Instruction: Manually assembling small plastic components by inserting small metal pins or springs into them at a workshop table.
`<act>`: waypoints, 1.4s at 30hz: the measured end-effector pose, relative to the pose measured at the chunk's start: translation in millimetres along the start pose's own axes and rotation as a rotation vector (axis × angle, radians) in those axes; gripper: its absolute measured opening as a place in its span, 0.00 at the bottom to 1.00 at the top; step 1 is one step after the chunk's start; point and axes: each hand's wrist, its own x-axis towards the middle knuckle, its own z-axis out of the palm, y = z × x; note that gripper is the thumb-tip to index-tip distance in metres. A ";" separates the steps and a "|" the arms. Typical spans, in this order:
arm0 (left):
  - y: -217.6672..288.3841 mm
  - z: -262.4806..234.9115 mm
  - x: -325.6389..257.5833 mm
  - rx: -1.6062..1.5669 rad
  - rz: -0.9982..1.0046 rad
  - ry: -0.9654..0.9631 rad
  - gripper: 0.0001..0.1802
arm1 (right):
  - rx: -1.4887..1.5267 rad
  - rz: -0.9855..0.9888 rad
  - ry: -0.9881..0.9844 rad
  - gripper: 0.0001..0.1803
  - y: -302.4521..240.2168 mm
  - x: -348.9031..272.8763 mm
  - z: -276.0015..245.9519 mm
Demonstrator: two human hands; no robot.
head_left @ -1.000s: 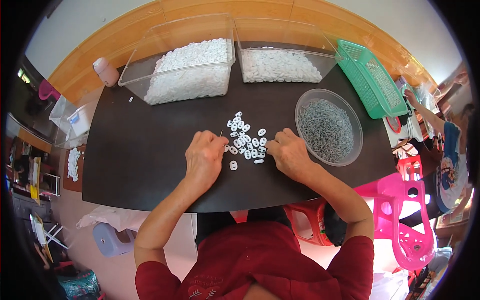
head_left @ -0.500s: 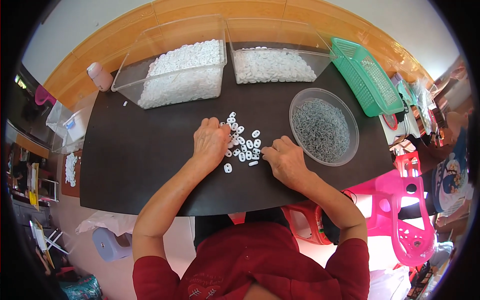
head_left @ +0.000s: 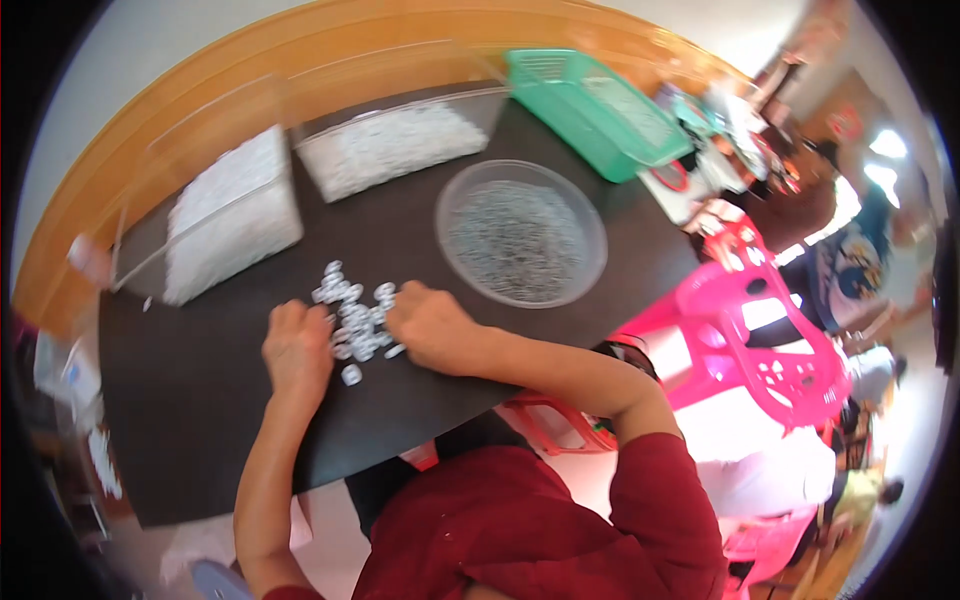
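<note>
Dark tabletop beside orange-brown wall panelling, hands apart around small white pieces, fingers' grip too blurred to tell.

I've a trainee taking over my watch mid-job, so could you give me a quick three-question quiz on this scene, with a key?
1. Multiple choice: what lies on the table between the left hand and the right hand?
a) a cup
b) small white pieces
c) a pair of scissors

2. True or false: the round tub of small grey pieces stands nearer the left hand than the right.

3. Fill in the colour: the basket on the far side of the tub is ____.

Key: 1. b; 2. False, it stands nearer the right hand; 3. green.
</note>
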 end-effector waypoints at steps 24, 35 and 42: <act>57.9 -14.7 -30.3 -1.649 -0.848 -0.262 0.07 | 0.227 -0.140 0.376 0.11 -27.4 -16.3 -27.1; 70.6 -36.3 -35.3 -1.446 -0.902 -0.376 0.11 | -0.403 0.307 -0.034 0.05 94.3 -40.5 -65.9; 76.2 -28.4 -36.7 -1.356 -0.827 -0.305 0.10 | -0.329 0.196 -0.077 0.05 98.8 -30.0 -62.4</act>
